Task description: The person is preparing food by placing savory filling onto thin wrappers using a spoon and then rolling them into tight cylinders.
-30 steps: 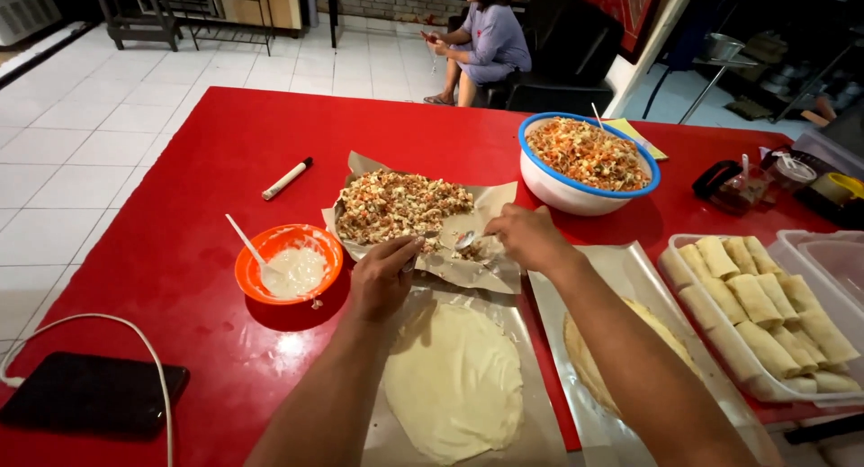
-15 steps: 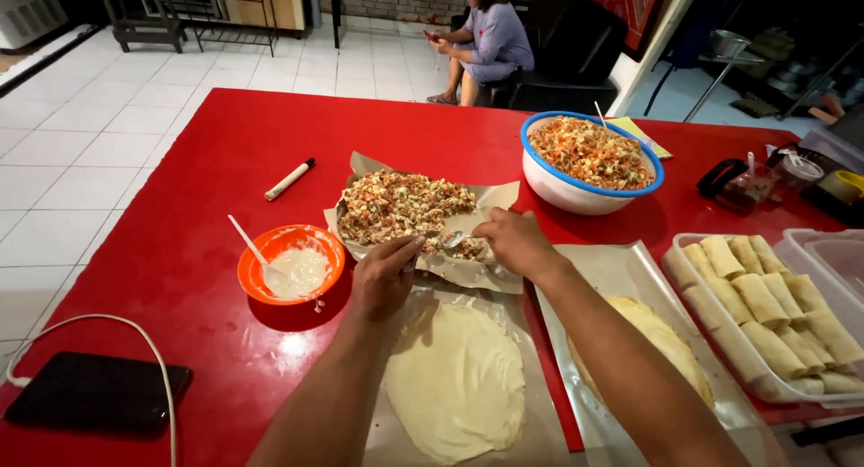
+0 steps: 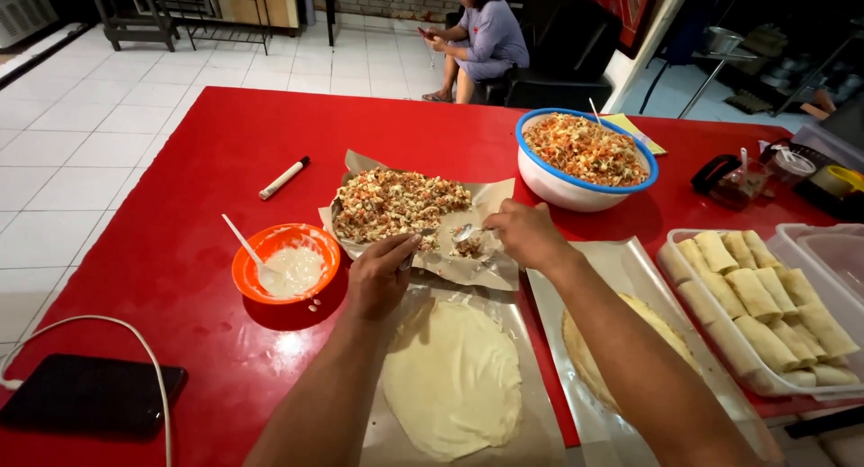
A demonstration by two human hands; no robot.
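Phone (image 3: 85, 397): a dark phone with a white cable is laid at the near left corner of the red table (image 3: 171, 206).
Wrapper (image 3: 453, 375): a thin round wrapper is spread flat at the near edge, right under the hands, so it can be filled.
Left hand (image 3: 380, 273): it is curled, fingertips pressed on the filling at the paper's near edge.
Right hand (image 3: 526, 236): it is closed around a spoon (image 3: 465, 234), which is dipped into the filling.
Filling (image 3: 400, 202): a chopped pile is heaped on brown paper, mid-table.
Orange bowl (image 3: 285, 264): white paste is kept just left.
Rolls (image 3: 765, 305): finished ones are lined up in a tray by the right edge.
Big bowl (image 3: 586, 159): more mix is kept farther back.
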